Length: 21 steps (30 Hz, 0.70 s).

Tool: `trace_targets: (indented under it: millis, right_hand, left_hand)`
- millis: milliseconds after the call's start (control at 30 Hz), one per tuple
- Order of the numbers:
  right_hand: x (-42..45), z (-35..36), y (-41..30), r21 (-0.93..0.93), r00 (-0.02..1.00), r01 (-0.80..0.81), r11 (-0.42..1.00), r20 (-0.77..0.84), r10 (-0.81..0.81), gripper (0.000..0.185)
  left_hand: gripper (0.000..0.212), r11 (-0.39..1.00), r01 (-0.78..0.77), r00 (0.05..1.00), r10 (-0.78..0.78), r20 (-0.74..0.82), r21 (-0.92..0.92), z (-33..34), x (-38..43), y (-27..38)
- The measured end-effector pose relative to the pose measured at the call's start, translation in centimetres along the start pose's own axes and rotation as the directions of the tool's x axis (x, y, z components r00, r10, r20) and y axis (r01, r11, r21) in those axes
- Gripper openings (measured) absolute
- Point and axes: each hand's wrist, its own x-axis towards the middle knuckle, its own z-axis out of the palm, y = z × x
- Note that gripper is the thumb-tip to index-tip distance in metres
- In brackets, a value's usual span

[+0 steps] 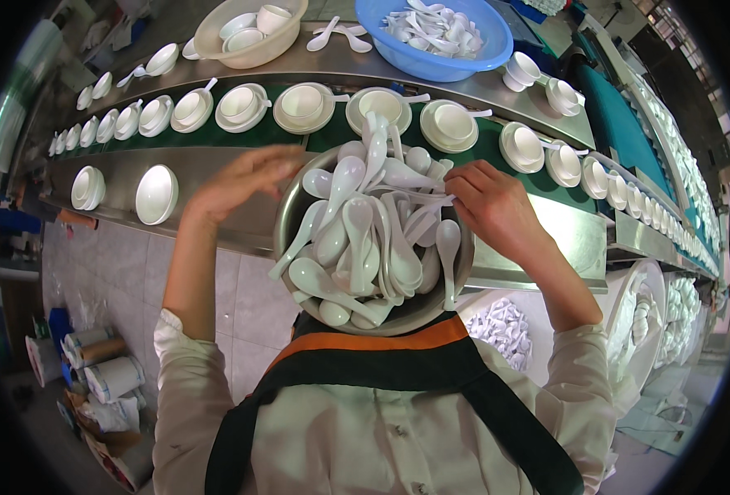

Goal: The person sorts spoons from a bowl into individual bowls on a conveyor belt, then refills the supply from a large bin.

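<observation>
A steel basin [282, 232] heaped with white Chinese soup spoons [358, 235] stands right before me, close to my apron. My right hand [488, 201] is at its right rim, with thumb and fingers pinched on the handle end of a spoon [427, 213]. Blurred by motion, my left hand [247, 176] hovers at the basin's left rim with nothing in it. Behind the basin, a green conveyor belt [340, 130] carries a row of white sets, each a bowl on a saucer, many with a spoon. One such saucer [303, 127] lies just beyond my left hand.
Two white bowls [157, 195] rest on the steel ledge at left. On the back shelf stand a cream basin [250, 59] with bowls, a blue basin [430, 69] full of spoons, and loose spoons [324, 34]. More spoons [504, 331] lie below at right; wrapped rolls [114, 377] lie at lower left.
</observation>
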Motion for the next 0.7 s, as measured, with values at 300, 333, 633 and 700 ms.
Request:
trace_targets:
  millis: [300, 333, 633, 700]
  right_hand:
    - [-1.0, -3.8, -3.8, 0.540, 0.990, -0.076, 0.838, 0.138, 0.000, 0.033]
    - [-1.2, -3.9, -3.6, 0.693, 0.974, -0.217, 0.687, 0.200, 0.107, 0.032]
    - [-1.7, 1.5, 0.2, 0.105, 0.986, -0.150, 0.983, -0.057, 0.156, 0.029]
    - [-1.4, 1.7, 1.0, 0.104, 0.984, -0.173, 0.979, -0.018, 0.176, 0.030]
  left_hand:
    - [0.050, 0.989, -0.088, 0.996, 0.091, 0.021, -0.119, 5.4, 11.3, 2.8]
    - [0.049, 0.984, -0.068, 0.995, 0.079, 0.064, -0.167, 5.8, 11.6, 3.0]
    - [0.050, 0.969, -0.143, 0.976, 0.171, 0.132, -0.202, 6.4, 11.1, 3.0]
    - [0.051, 0.962, -0.127, 0.975, 0.166, 0.148, -0.244, 6.0, 10.7, 3.0]
